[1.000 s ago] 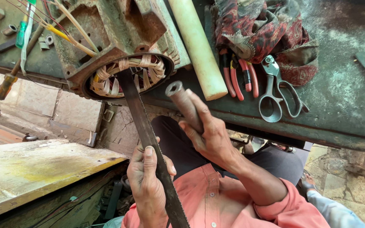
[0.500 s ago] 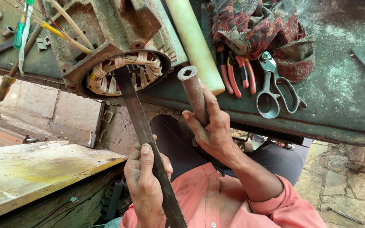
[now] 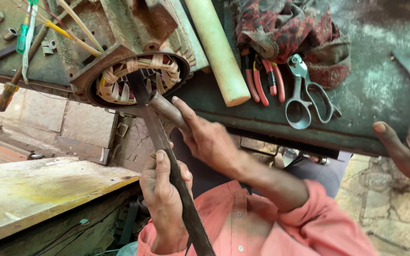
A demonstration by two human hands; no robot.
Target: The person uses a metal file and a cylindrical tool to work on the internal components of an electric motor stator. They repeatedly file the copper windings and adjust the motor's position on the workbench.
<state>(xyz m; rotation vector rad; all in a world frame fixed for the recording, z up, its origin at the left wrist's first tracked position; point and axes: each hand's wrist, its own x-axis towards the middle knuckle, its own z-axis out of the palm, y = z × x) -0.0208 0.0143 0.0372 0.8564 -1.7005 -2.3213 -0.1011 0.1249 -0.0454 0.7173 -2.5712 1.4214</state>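
Your left hand (image 3: 164, 201) clamps the flat bar (image 3: 167, 156) angled into the motor stator (image 3: 136, 78) at upper left; your right hand (image 3: 205, 137) grips the metal rod (image 3: 167, 110) against it (as striker).

Workbench view from above my head: no packages, labels, signs or screens.
Nothing that I can see on the green tabletop (image 3: 380, 90) or around it carries a wrapper, a sticker, a plate or a display; every surface here is bare metal, stone, wood or cloth.
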